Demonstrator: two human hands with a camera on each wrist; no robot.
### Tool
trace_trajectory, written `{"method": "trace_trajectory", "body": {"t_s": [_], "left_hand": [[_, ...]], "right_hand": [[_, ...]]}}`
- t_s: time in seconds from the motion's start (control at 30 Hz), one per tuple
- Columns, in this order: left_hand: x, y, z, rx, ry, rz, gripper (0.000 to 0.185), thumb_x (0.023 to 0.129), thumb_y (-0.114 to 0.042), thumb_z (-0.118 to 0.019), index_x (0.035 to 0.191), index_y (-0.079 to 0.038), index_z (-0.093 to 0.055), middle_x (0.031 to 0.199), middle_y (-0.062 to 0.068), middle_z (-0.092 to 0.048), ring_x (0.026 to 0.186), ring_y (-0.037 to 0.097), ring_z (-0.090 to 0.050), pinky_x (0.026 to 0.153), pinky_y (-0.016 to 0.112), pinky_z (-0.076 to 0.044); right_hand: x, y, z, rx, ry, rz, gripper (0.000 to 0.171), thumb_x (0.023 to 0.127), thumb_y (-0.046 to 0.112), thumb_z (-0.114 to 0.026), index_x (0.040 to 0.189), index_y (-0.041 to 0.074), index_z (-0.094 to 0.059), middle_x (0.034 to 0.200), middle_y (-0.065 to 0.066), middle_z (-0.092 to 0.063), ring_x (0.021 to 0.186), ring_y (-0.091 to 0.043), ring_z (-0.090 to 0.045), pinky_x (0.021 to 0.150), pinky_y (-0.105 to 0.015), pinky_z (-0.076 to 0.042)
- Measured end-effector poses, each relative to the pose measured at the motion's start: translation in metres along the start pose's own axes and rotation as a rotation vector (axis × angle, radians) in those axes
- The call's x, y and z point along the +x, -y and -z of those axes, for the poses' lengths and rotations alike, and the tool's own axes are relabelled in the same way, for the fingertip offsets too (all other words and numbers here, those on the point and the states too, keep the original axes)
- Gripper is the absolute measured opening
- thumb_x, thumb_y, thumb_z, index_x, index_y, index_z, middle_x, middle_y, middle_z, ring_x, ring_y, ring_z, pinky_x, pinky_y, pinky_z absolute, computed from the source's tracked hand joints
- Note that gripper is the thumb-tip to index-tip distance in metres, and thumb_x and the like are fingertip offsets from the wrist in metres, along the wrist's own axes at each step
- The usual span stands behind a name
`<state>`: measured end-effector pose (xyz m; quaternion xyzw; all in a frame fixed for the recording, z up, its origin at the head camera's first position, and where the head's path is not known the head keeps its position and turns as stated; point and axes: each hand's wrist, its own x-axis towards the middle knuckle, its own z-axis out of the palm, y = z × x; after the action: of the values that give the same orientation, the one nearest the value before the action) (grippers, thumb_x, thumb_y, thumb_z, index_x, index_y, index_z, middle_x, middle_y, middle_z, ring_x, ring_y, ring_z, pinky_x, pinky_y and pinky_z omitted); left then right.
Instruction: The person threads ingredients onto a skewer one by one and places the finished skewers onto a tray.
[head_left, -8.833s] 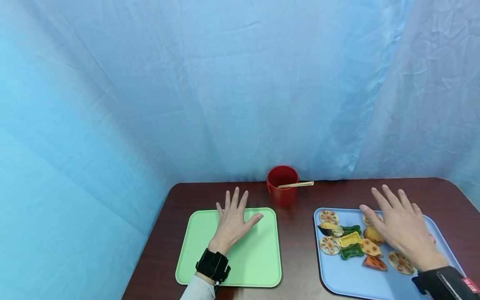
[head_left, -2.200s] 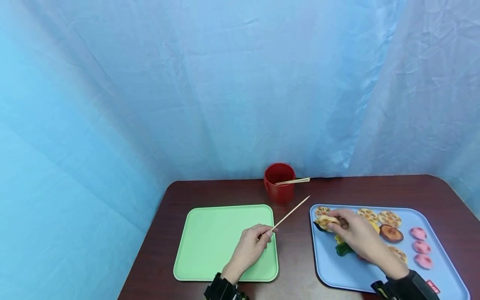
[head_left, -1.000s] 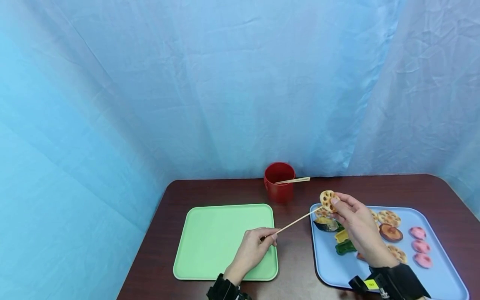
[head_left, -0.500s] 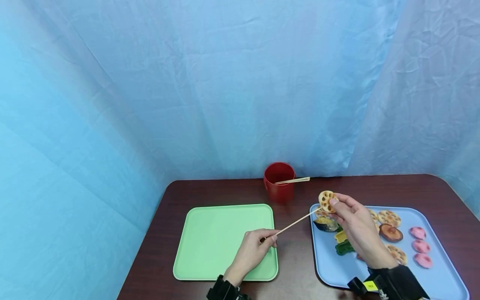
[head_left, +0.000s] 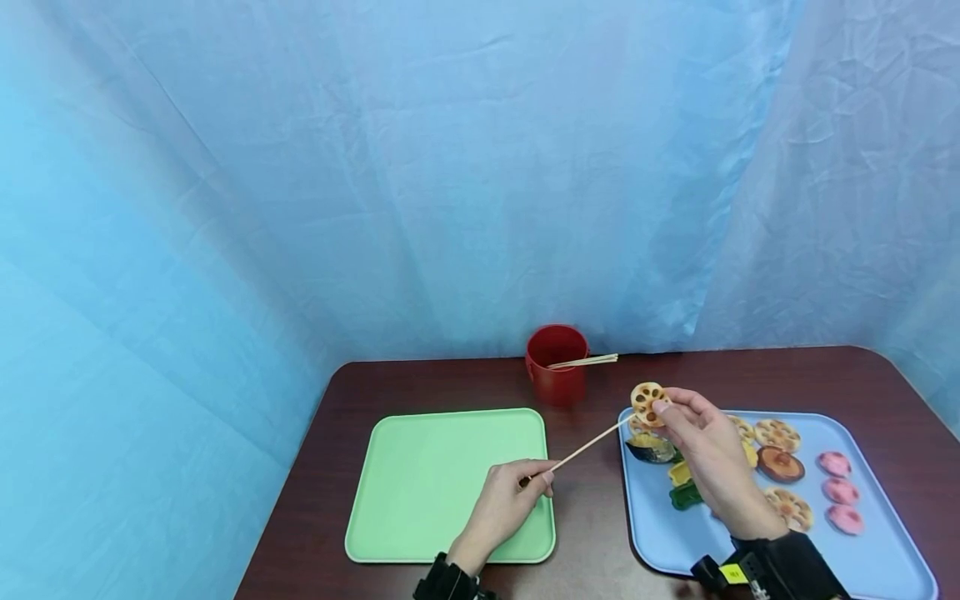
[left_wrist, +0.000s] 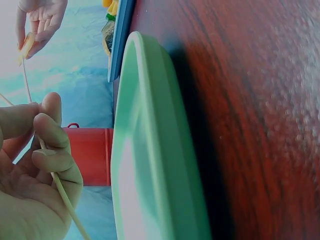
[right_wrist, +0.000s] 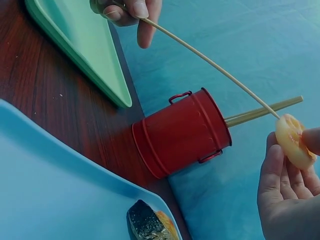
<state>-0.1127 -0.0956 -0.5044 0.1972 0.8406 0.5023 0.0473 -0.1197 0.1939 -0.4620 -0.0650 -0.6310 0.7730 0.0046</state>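
My left hand [head_left: 504, 505] pinches a thin bamboo skewer [head_left: 592, 442] above the right edge of a green tray [head_left: 442, 467]. The skewer slants up to the right. Its tip meets the edge of a lotus root slice [right_wrist: 290, 142], which my right hand [head_left: 712, 454] holds between thumb and fingers over the far left corner of a blue tray [head_left: 667, 550]. How deep the tip sits in the slice I cannot tell. In the left wrist view, the skewer's back end [left_wrist: 65, 197] runs beneath the curled fingers.
On the blue tray lie more lotus slices [head_left: 778, 435], a mushroom [head_left: 780, 465], pink pieces [head_left: 845, 520], a pumpkin slice [head_left: 651, 449] and green pepper [head_left: 685, 497]. Behind the trays stands a red bucket [head_left: 557, 383] holding further skewers [head_left: 592, 361]. Blue cloth [head_left: 480, 183] hangs behind the table.
Both hands were empty over the trays at first. The left hand then held a skewer, and the right hand lifted a lotus slice to its tip. Lately the slice shifted slightly left.
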Motion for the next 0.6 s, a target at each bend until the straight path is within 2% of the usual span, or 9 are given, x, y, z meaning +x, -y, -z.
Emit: {"method": "trace_trajectory", "body": {"t_s": [0.17, 0.33, 0.43, 0.6], "left_hand": [[0.000, 0.000, -0.003, -0.035, 0.009, 0.007, 0.020, 0.102, -0.015, -0.066, 0.117, -0.008, -0.077, 0.076, -0.004, -0.072, 0.058, 0.000, -0.054, 0.054, 0.016, -0.036], [0.001, -0.003, -0.009, -0.092, -0.017, 0.027, 0.011, 0.101, -0.014, -0.067, 0.106, -0.006, -0.073, 0.076, 0.000, -0.071, 0.060, 0.011, -0.063, 0.056, 0.016, -0.038], [0.002, -0.005, -0.013, -0.109, -0.050, 0.041, 0.008, 0.099, -0.016, -0.070, 0.099, -0.008, -0.072, 0.078, -0.002, -0.070, 0.057, 0.008, -0.060, 0.054, 0.016, -0.038], [0.004, -0.008, -0.016, -0.109, -0.077, 0.060, 0.008, 0.097, -0.019, -0.072, 0.096, -0.011, -0.074, 0.072, -0.008, -0.060, 0.049, -0.002, -0.042, 0.046, 0.017, -0.031]], "right_hand": [[0.000, -0.001, -0.005, -0.032, -0.019, -0.021, 0.046, 0.102, 0.033, -0.067, 0.133, 0.003, -0.049, 0.108, 0.009, -0.070, 0.100, -0.005, -0.067, 0.087, -0.025, -0.056], [0.000, -0.002, -0.008, -0.045, -0.016, -0.044, 0.048, 0.103, 0.035, -0.066, 0.133, 0.001, -0.050, 0.108, 0.010, -0.070, 0.099, -0.005, -0.066, 0.088, -0.025, -0.056], [-0.001, -0.004, -0.010, -0.058, -0.022, -0.048, 0.051, 0.102, 0.037, -0.065, 0.134, 0.000, -0.052, 0.109, 0.011, -0.069, 0.099, -0.005, -0.066, 0.087, -0.025, -0.056], [-0.001, -0.007, -0.013, -0.059, -0.030, -0.064, 0.054, 0.101, 0.040, -0.066, 0.134, 0.000, -0.056, 0.109, 0.011, -0.069, 0.098, -0.005, -0.067, 0.088, -0.028, -0.057]]}}
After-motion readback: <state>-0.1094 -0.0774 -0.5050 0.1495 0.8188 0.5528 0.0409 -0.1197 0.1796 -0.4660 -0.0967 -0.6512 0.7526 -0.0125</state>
